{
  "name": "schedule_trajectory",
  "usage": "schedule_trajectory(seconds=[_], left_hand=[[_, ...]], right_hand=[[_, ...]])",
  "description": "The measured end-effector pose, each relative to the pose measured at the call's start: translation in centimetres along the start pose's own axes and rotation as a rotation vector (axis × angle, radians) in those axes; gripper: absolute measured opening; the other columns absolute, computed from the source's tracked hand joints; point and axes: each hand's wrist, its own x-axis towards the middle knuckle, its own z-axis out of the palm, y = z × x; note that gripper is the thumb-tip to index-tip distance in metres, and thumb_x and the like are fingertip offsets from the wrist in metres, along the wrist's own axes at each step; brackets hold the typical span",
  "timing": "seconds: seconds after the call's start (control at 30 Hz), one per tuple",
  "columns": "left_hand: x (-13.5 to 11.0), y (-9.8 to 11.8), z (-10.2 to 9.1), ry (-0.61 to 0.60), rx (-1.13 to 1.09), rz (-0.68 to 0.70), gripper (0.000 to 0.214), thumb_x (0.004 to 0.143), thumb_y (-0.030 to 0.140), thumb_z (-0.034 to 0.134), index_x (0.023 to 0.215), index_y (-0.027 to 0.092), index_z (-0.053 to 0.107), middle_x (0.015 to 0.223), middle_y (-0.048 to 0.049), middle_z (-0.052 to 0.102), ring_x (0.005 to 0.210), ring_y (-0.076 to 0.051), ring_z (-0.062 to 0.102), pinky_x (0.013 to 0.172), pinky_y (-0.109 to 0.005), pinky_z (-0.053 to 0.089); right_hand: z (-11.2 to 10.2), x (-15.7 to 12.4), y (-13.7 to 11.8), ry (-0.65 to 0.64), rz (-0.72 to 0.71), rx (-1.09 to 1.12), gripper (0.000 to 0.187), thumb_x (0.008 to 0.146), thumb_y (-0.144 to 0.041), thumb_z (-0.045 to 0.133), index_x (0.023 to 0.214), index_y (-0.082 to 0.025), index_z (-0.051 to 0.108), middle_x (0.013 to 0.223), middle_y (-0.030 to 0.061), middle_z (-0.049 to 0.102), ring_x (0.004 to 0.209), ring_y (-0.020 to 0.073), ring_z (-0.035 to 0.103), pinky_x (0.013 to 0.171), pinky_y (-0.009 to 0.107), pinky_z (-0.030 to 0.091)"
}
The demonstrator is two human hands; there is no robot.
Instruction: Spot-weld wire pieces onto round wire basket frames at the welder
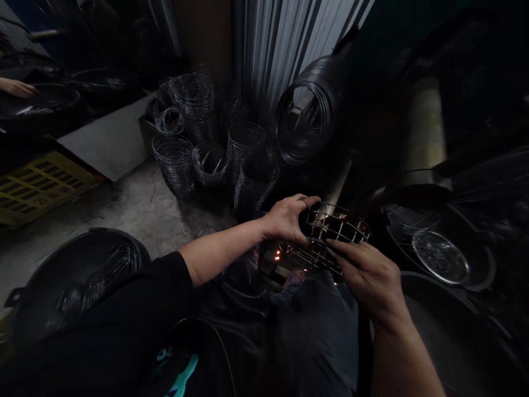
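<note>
A round wire basket [351, 229] made of metal rings and cross wires is in front of me, above my knees. My left hand [287, 218] grips its left side, thumb and fingers curved around the rim. On the near side, my right hand [370, 270] has its fingers closed at the wires; whether they also pinch a loose wire is too dark to tell. A pale rod or electrode of a machine [338, 184] reaches down to the basket. Orange sparks [277, 255] glow below and left of it.
Stacks of wire rings [173, 165] stand on the concrete floor ahead. A large wire coil [308, 118] hangs beyond them. Black tubs flank me, the left tub [82, 275] holding wire pieces. A yellow crate [45, 184] sits left. Another person's hand [16, 87] rests at a far basin.
</note>
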Motion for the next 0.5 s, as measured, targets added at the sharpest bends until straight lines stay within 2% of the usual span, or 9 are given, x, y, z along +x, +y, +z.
schedule_trajectory(seconds=[0.1,0.27,0.37,0.5], left_hand=[[1.0,-0.2,-0.1,0.008,0.029,0.008,0.102,0.045,0.038,0.083,0.138,0.017,0.045,0.13,-0.0109,0.053,0.116,-0.03,0.056,0.1,-0.041,0.047],[2.4,-0.4,-0.3,0.017,0.061,-0.003,0.1,0.047,0.039,0.082,0.138,0.017,0.045,0.124,-0.0097,0.056,0.109,-0.029,0.059,0.097,-0.041,0.05],[2.6,-0.6,-0.3,0.01,0.073,-0.01,0.101,0.047,0.039,0.082,0.139,0.017,0.044,0.127,-0.0104,0.054,0.113,-0.029,0.057,0.098,-0.04,0.049],[3.5,-0.8,-0.2,0.059,0.077,-0.051,0.108,0.043,0.042,0.085,0.139,0.015,0.044,0.129,-0.0116,0.054,0.115,-0.029,0.055,0.098,-0.039,0.048]], right_hand=[[0.3,0.7,0.8,0.016,0.067,-0.008,0.02,0.088,-0.028,0.057,0.092,-0.019,0.074,0.084,0.0046,0.073,0.074,0.0181,0.067,0.068,0.03,0.052],[0.7,1.1,2.0,0.039,0.219,0.07,0.022,0.086,-0.037,0.06,0.093,-0.022,0.075,0.087,0.0048,0.072,0.079,0.0196,0.067,0.07,0.031,0.054],[0.8,-0.3,1.3,0.16,0.273,0.064,0.026,0.085,-0.035,0.064,0.106,-0.022,0.072,0.098,0.0065,0.071,0.087,0.021,0.067,0.08,0.034,0.054],[0.9,-3.6,-0.5,0.345,0.436,0.046,0.037,0.084,-0.034,0.068,0.118,-0.019,0.067,0.11,0.0096,0.069,0.098,0.025,0.066,0.091,0.041,0.052]])
